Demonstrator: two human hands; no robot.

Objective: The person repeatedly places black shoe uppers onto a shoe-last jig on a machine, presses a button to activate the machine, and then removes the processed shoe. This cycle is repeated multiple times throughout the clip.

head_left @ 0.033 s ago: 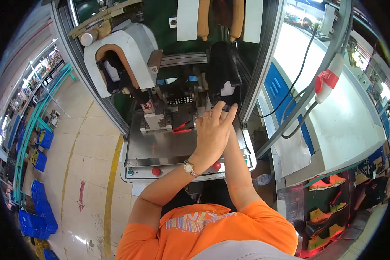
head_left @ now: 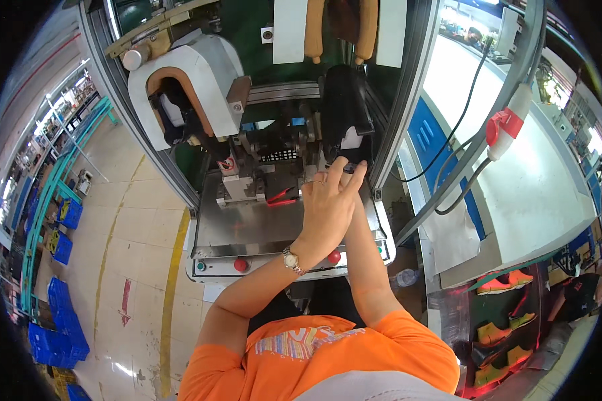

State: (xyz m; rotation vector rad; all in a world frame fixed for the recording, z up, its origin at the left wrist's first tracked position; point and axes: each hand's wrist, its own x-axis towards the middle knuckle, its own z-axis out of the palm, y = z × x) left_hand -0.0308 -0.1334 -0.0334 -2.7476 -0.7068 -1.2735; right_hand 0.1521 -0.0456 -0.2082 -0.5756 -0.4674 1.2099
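Note:
My left hand (head_left: 329, 197), with a watch (head_left: 291, 260) on its wrist, reaches across to the machine's right station. Its fingers are bent and close together at the lower end of a black shoe upper (head_left: 344, 100), which sits over an upright form and shows a pale patch. Behind the left hand, my right forearm (head_left: 364, 267) comes up to the same spot; my right hand is mostly covered, so its fingers cannot be made out. At the left station, another dark piece (head_left: 174, 113) sits inside a white U-shaped clamp (head_left: 211, 73) with a tan pad.
Red-handled pliers or snips (head_left: 283, 196) lie on the metal bed (head_left: 247, 227). Red buttons (head_left: 241, 264) line the machine's front edge. A plug with a cable (head_left: 508, 123) hangs at right, beside a white table. Bright shoes (head_left: 505, 334) stand on a lower right rack; blue crates (head_left: 57, 327) are left.

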